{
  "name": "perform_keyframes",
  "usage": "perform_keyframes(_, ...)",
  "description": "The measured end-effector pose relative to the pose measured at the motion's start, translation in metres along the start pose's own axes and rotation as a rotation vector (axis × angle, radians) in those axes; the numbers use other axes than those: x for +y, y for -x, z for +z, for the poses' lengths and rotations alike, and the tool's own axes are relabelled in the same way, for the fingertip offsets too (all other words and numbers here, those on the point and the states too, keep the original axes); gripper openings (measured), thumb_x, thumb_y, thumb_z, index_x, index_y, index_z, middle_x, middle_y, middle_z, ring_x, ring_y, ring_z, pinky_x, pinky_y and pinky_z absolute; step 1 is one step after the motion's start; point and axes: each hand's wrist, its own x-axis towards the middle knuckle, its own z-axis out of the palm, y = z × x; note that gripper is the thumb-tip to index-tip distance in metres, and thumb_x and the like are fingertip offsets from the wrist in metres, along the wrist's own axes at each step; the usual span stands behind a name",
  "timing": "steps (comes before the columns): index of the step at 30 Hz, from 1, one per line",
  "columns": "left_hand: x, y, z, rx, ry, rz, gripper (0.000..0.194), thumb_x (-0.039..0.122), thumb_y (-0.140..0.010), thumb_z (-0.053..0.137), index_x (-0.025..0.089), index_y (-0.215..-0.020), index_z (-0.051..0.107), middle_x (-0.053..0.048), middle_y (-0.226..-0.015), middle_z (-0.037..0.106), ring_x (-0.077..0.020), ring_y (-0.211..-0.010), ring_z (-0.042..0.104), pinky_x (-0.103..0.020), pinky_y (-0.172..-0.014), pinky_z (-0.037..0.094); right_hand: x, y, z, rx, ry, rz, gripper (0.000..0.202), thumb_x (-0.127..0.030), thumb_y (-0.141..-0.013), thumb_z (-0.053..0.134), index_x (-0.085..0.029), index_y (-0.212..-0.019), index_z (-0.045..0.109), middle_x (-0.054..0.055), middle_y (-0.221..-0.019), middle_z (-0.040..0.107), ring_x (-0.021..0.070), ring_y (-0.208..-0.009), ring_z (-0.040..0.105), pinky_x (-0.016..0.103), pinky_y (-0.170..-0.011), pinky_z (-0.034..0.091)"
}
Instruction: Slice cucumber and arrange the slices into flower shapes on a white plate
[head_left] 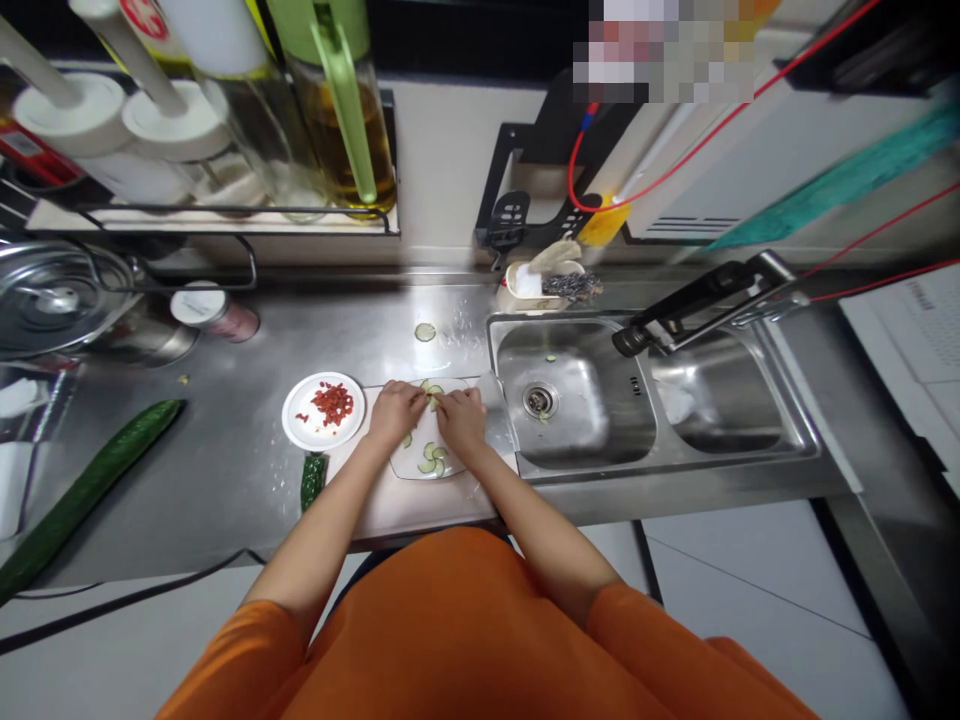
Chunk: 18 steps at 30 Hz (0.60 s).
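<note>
My left hand (399,410) and my right hand (461,418) meet over the far part of a white plate (412,462). Both have their fingers closed at a small cucumber piece (433,401); a tiny red bit shows between the fingertips. Nearer me on the plate, cucumber slices (432,459) lie in a fanned group. The plate rests on a pale cutting board (382,512). Left of it stands a round white plate (294,418) with chopped red pieces (333,404). Below that lies a cucumber stub (313,480). A knife blade (497,410) appears beside my right hand.
A double sink (585,400) with a black faucet (675,310) is on the right. One cucumber slice (425,331) lies on the steel counter (247,430). A long cucumber (90,490), a lidded pot (60,300) and a jar (216,311) are left, beneath a bottle rack (225,222).
</note>
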Motion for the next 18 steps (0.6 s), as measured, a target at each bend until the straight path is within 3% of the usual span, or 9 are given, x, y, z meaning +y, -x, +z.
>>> perform_keyframes(7,-0.004,0.026,-0.027,0.113,-0.039,-0.082,0.022,0.029,-0.084,0.050,0.019,-0.084,0.070,-0.007,-0.086,0.069,-0.0203,-0.086,0.059,-0.034,-0.087,0.044,0.000,0.011,-0.011,-0.030,-0.005,0.017,0.034,-0.029,-0.094,0.041,-0.030,-0.120,0.061,0.008,-0.110,0.061,0.0253,-0.106,0.037,0.034,-0.074,0.031)
perform_keyframes(14,-0.038,0.078,-0.071,0.209,-0.180,-0.561,0.026,0.031,-0.078,0.051,0.018,-0.089,0.070,-0.009,-0.090,0.069,-0.0230,-0.091,0.061,-0.034,-0.089,0.044,0.000,0.036,-0.007,-0.054,-0.006,-0.002,0.029,-0.029,-0.093,0.044,-0.029,-0.113,0.065,0.006,-0.108,0.063,0.0250,-0.106,0.039,0.033,-0.073,0.031)
perform_keyframes(18,-0.057,0.093,-0.079,0.139,-0.256,-0.716,0.030,0.035,-0.075,0.052,0.018,-0.092,0.070,-0.011,-0.095,0.069,-0.0249,-0.091,0.061,-0.035,-0.085,0.045,0.000,0.045,-0.003,-0.059,-0.028,-0.008,0.029,-0.030,-0.092,0.045,-0.028,-0.112,0.066,0.007,-0.106,0.064,0.0253,-0.106,0.040,0.034,-0.073,0.031)
